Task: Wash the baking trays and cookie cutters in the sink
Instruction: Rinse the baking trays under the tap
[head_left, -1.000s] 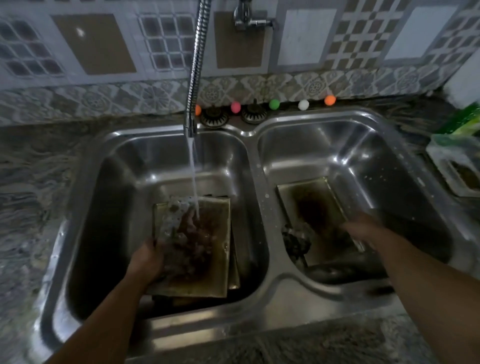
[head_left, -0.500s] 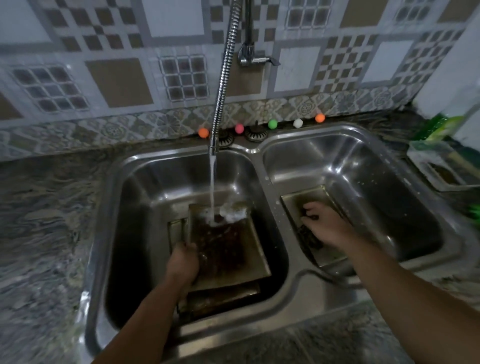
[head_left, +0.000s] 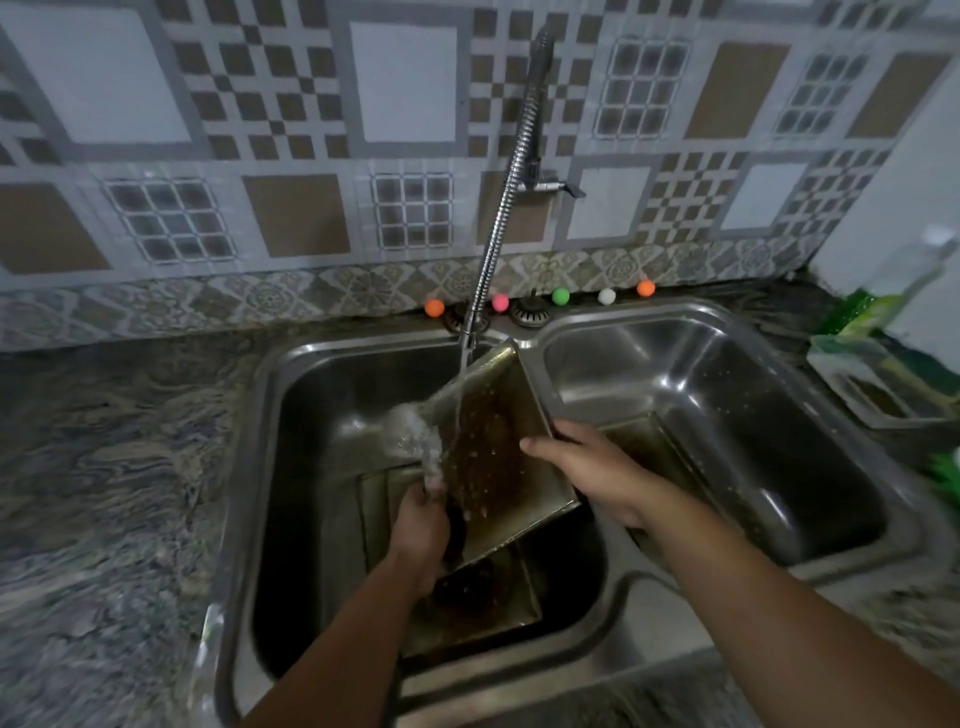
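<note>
A greasy rectangular baking tray is tilted up on edge over the left basin, its far corner near the divider. Water from the flexible tap runs onto its upper left side and splashes. My left hand grips the tray's lower left edge. My right hand holds its right rim, thumb over the inside. Another dirty tray lies flat on the left basin floor beneath it. A third tray sits in the right basin, partly behind my right hand. No cookie cutters can be made out.
The double steel sink is set in a mottled stone counter. Small coloured balls line the back ledge by two drain plugs. A plastic container and green bottle stand at the right.
My right hand left the right basin's tray and took the right rim of the left tray. Both hands lifted and tilted that tray up under the water.
</note>
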